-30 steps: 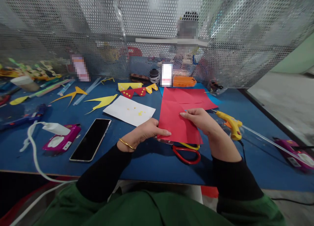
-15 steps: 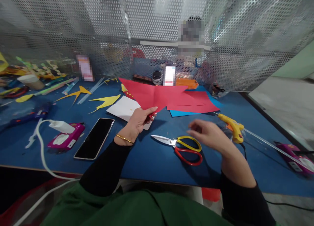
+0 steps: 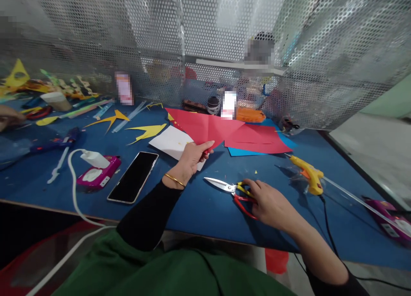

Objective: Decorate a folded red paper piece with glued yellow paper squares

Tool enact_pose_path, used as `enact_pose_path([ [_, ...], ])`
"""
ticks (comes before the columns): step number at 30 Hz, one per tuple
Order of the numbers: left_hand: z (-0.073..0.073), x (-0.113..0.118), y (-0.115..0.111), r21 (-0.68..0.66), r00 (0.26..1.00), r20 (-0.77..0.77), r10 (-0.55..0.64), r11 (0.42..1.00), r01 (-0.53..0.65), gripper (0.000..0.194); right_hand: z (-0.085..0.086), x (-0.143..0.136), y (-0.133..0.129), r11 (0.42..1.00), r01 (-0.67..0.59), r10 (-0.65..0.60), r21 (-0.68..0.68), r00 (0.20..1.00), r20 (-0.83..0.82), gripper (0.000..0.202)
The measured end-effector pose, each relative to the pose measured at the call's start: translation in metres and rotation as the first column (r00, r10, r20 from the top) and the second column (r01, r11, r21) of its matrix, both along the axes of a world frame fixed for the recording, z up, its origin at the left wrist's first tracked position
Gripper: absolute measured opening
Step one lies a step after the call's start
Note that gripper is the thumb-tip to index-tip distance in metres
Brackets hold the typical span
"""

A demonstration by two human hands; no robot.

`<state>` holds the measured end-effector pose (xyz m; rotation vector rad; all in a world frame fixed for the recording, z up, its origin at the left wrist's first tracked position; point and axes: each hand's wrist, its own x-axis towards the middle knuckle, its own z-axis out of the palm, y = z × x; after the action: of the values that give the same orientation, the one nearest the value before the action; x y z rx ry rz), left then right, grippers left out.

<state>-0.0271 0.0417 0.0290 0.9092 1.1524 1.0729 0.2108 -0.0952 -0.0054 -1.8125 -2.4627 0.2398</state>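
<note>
Pinched between the thumb and fingers of my left hand (image 3: 194,156) is the lower tip of a large red paper piece (image 3: 205,124). My right hand (image 3: 269,202) has its fingers on the yellow and red handles of the scissors (image 3: 226,186), which lie on the blue table with slightly parted blades pointing left. A white sheet (image 3: 168,140) lies partly under my left hand. To the right, another red sheet (image 3: 261,138) rests on a blue sheet (image 3: 244,152).
A black phone (image 3: 133,177) and a purple power socket (image 3: 99,172) lie left. Yellow (image 3: 146,132) and orange cut-outs (image 3: 109,119) lie beyond. A yellow glue gun (image 3: 308,174) lies right. Another person's hand (image 3: 9,116) shows at far left.
My right hand has come down onto the scissor handles. My left hand still holds the red paper. The view has shifted, and another person's hand has appeared at the left edge.
</note>
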Motion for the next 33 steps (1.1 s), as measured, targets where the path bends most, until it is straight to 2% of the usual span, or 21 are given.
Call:
enact_pose_path([
  [3, 0.003, 0.001, -0.001, -0.008, 0.999, 0.026, 0.028, 1.0, -0.028, 0.033, -0.002, -0.003, 0.0, 1.0, -0.019, 0.019, 0.011, 0.999, 0.028, 0.065],
  [6, 0.005, 0.0, 0.001, -0.027, 0.988, 0.077, 0.133, 0.991, -0.131, 0.037, 0.004, 0.004, 0.0, 0.999, -0.001, 0.003, 0.034, 0.998, -0.057, 0.068],
  [8, 0.006, -0.001, 0.003, -0.049, 0.973, 0.112, 0.202, 0.979, -0.197, 0.039, 0.011, 0.014, 0.004, 0.995, 0.086, -0.077, 0.045, 0.983, -0.166, 0.067],
  [10, 0.006, -0.002, 0.005, -0.059, 0.966, 0.124, 0.227, 0.973, -0.222, 0.041, 0.017, 0.025, 0.015, 0.97, 0.238, -0.217, 0.039, 0.933, -0.288, 0.062],
  [13, 0.007, -0.001, 0.004, -0.056, 0.972, 0.113, 0.204, 0.978, -0.199, 0.04, 0.022, 0.039, 0.048, 0.862, 0.504, -0.458, 0.045, 0.814, -0.357, 0.051],
  [19, 0.007, 0.005, -0.005, -0.046, 0.988, 0.125, 0.086, 0.996, -0.081, 0.036, 0.016, 0.047, 0.125, 0.687, 0.721, -0.683, 0.096, 0.685, -0.255, 0.042],
  [22, 0.005, 0.007, -0.009, -0.038, 0.992, 0.121, 0.037, 0.999, -0.032, 0.036, 0.006, 0.044, 0.146, 0.64, 0.761, -0.735, 0.101, 0.645, -0.21, 0.044],
  [25, 0.003, 0.009, -0.011, -0.049, 0.995, 0.101, 0.009, 0.999, -0.004, 0.034, -0.004, 0.042, 0.153, 0.618, 0.778, -0.758, 0.112, 0.627, -0.179, 0.041],
  [29, 0.003, 0.011, -0.013, -0.065, 0.997, 0.074, -0.025, 0.997, 0.029, 0.036, -0.005, 0.043, 0.147, 0.669, 0.716, -0.69, 0.202, 0.698, -0.192, 0.031],
  [33, -0.003, 0.018, -0.017, -0.075, 0.997, 0.047, -0.054, 0.996, 0.058, 0.034, 0.013, 0.033, 0.121, 0.696, 0.611, -0.559, 0.377, 0.791, -0.25, 0.035],
])
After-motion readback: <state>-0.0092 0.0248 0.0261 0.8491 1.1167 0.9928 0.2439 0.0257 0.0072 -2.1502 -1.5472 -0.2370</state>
